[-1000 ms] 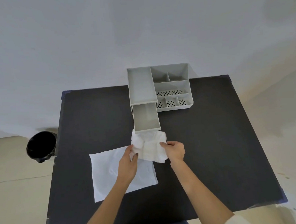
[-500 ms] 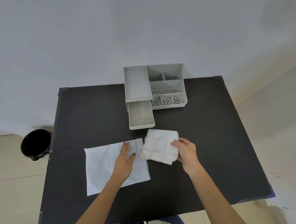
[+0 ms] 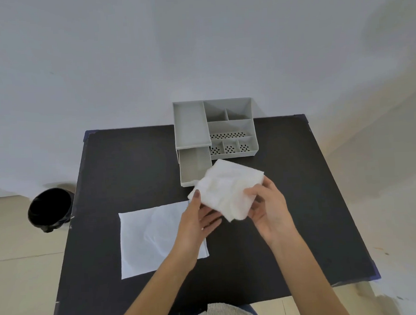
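Observation:
A folded white cloth (image 3: 227, 186) is held up above the black table (image 3: 130, 166), just in front of the grey organizer's open drawer (image 3: 194, 167). My left hand (image 3: 198, 220) holds the cloth's left edge, thumb on top and fingers underneath. On the cloth's right side, my right hand (image 3: 267, 209) grips it with the thumb across the top. A flat white sheet (image 3: 153, 235) lies on the table under my left forearm.
The grey organizer (image 3: 232, 129) with several compartments stands at the table's far edge against the wall. A black bin (image 3: 49, 209) sits on the floor left of the table. Bare tabletop stretches to the right and the far left.
The cloth has been lifted off the table and raised toward the drawer. My left hand left the flat sheet and took the cloth's left edge; my right hand rose with it.

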